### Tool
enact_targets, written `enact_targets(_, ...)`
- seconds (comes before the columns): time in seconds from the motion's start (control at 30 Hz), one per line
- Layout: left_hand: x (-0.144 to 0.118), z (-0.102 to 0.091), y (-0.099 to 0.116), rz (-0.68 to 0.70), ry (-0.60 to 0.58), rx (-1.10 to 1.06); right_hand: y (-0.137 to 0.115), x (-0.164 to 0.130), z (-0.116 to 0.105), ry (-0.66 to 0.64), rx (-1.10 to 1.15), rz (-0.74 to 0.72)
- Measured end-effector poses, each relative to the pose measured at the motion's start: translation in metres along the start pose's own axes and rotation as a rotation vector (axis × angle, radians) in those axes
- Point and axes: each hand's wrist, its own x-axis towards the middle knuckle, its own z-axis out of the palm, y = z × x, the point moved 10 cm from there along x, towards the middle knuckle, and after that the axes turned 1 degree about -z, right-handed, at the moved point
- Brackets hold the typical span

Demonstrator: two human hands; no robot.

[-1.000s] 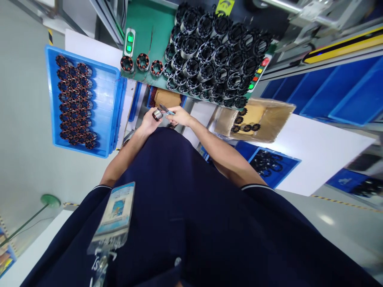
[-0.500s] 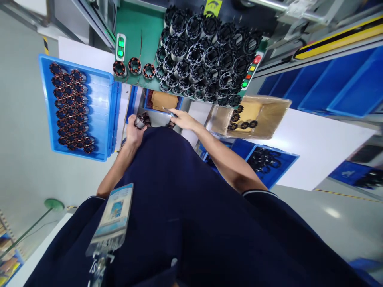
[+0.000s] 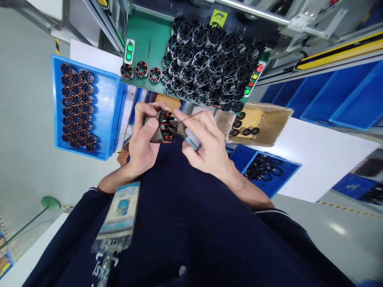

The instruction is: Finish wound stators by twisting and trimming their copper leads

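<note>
My left hand (image 3: 143, 139) is closed around a motor stator (image 3: 161, 126), a metal ring with black insulation and copper windings, held up before my chest with its wound end facing right. My right hand (image 3: 206, 143) is closed on a small blue-handled tool (image 3: 190, 142), whose metal tip is at the stator's wound end. Whether the tip touches it I cannot tell. A thin copper wire (image 3: 196, 115) runs along my right fingers. Beyond my hands, several wound stators (image 3: 141, 69) stand on the front left of the green bench (image 3: 146, 32).
Unwound black stators (image 3: 206, 63) crowd the bench's right part. A blue tray (image 3: 103, 99) at left holds rows of wound stators. Right of my hands are a plastic-lined box (image 3: 273, 123) with several black rings and a blue bin (image 3: 289, 175) of black parts. Button panels (image 3: 129, 52) flank the bench.
Both hands have risen from low by the bench's front edge and come together. The stator in my left hand and the tool in my right now meet before my chest.
</note>
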Motion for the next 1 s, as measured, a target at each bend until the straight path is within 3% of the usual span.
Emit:
enact_targets(0.23,-0.008,-0.002,-0.009,0.078,-0.17,0.117,-0.019,-0.002,-0.014,0.059,-0.033,-0.124)
enact_targets(0.47,-0.018,-0.009,-0.009,0.059,-0.161,0.148,-0.02,-0.013,-0.008,0.092,-0.088,-0.117)
enact_targets(0.57,-0.019,-0.023,-0.017,0.028,-0.074,0.128,0.0,-0.017,0.009,0.076,-0.07,-0.036)
enact_targets(0.67,-0.01,-0.061,-0.055,-0.094,0.111,0.09,0.049,-0.017,0.05,-0.033,0.066,0.125)
enact_targets(0.77,-0.001,-0.124,-0.127,-0.386,0.431,0.074,0.127,-0.023,0.121,-0.296,0.226,0.444)
enact_targets(0.8,-0.003,-0.147,-0.152,-0.51,0.574,0.075,0.149,-0.025,0.142,-0.354,0.238,0.505)
enact_targets(0.83,0.002,-0.162,-0.173,-0.577,0.636,0.08,0.169,-0.025,0.16,-0.399,0.249,0.546)
enact_targets(0.9,0.015,-0.186,-0.206,-0.668,0.698,0.079,0.205,-0.028,0.195,-0.469,0.274,0.629)
enact_targets(1.0,0.036,-0.206,-0.242,-0.757,0.712,0.045,0.248,-0.035,0.234,-0.536,0.303,0.763)
